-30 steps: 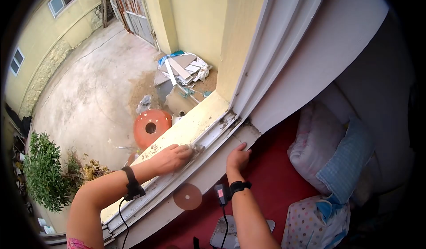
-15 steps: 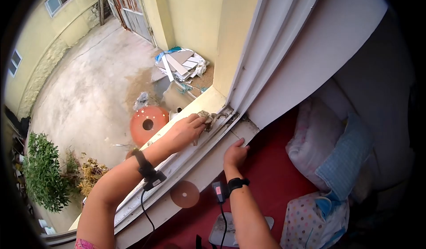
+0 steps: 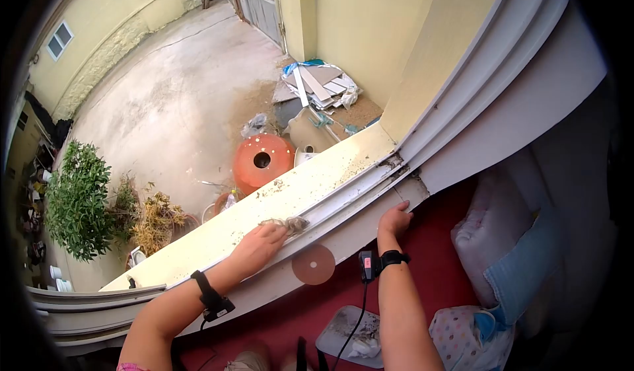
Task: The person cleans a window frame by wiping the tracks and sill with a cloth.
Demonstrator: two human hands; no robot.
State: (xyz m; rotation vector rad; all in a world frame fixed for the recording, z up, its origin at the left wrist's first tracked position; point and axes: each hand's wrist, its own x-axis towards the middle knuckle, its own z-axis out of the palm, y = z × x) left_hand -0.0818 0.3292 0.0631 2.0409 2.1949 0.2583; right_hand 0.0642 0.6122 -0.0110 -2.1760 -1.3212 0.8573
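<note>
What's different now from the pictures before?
The left hand moved the crumpled rag up toward the window corner, then back down, ending farther from it. It never let go. The right hand stayed by the inner sill.

Home rm w/ pillow (image 3: pixel 492 229), window onto yard (image 3: pixel 158 100).

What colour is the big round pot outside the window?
Orange-red, with a dark hole in the middle; the head view shows it.

Outside, boards (image 3: pixel 313 84) lie piled by a yellow wall (image 3: pixel 370 34); indoors, blue cloth (image 3: pixel 528 262) touches a pale pillow (image 3: pixel 487 232)
</note>
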